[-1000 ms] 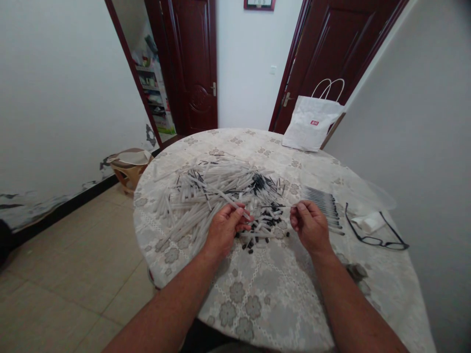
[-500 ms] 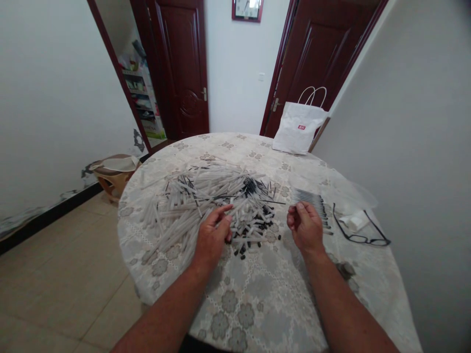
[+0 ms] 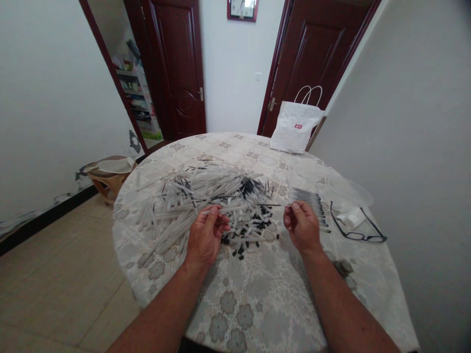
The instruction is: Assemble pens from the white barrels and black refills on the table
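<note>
A big pile of white pen barrels (image 3: 191, 196) mixed with thin black refills (image 3: 253, 187) covers the middle of the round table (image 3: 257, 294). Small black and white end pieces (image 3: 245, 235) lie scattered at the pile's near edge. My left hand (image 3: 204, 238) rests at that edge, its fingers pinched on one white barrel. My right hand (image 3: 301, 228) hovers to the right, fingers curled and pinched on a thin refill that points left toward the pile. A neat row of finished pens (image 3: 309, 200) lies just beyond my right hand.
Black-framed glasses (image 3: 356, 235), a white folded tissue (image 3: 349, 218) and a clear plastic bag (image 3: 353, 193) lie at the right. A white paper bag (image 3: 294, 127) leans at the table's far edge. A low stool (image 3: 110, 174) stands on the floor at left.
My left hand drew back from the pile with a barrel in its fingers. My right hand moved slightly left. The view shifted, so the table appears a little lower and further left.
</note>
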Demonstrator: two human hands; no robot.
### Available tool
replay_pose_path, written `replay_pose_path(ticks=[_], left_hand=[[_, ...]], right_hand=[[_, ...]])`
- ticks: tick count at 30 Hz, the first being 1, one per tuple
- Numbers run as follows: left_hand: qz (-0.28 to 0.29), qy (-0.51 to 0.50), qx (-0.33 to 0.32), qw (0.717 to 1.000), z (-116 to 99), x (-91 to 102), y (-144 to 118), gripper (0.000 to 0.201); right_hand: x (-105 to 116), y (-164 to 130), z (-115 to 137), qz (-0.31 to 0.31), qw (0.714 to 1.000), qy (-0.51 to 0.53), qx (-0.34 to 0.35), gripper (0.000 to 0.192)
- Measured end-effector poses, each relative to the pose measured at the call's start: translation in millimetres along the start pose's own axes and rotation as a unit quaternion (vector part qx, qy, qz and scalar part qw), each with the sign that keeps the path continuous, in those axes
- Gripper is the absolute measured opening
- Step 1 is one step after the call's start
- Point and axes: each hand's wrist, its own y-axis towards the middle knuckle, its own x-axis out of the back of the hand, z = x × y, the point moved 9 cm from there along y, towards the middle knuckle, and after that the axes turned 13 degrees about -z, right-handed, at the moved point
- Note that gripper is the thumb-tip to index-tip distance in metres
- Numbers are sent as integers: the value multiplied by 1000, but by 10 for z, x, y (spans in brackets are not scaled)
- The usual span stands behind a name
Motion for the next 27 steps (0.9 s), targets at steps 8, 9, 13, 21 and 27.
replay_pose_path(ticks=[8, 9, 13, 21, 27], left_hand=[[4, -2, 1, 1000, 19, 0, 9, 38], [4, -1, 0, 1000, 18, -1, 8, 38], [4, 4, 0, 1000, 12, -14, -4, 38], [1, 0, -5, 1000, 9, -22, -9, 37], [7, 9, -1, 1000, 39, -24, -16, 36]], right_hand=[[-27, -22, -2, 13, 1000, 8, 4, 27], [-35, -29, -3, 15, 1000, 6, 3, 27], [-44, -46, -10, 18, 1000, 3, -1, 28], [-13, -32, 31, 8, 1000, 6, 12, 29], [-70, -82, -3, 30, 999, -17, 8, 26]])
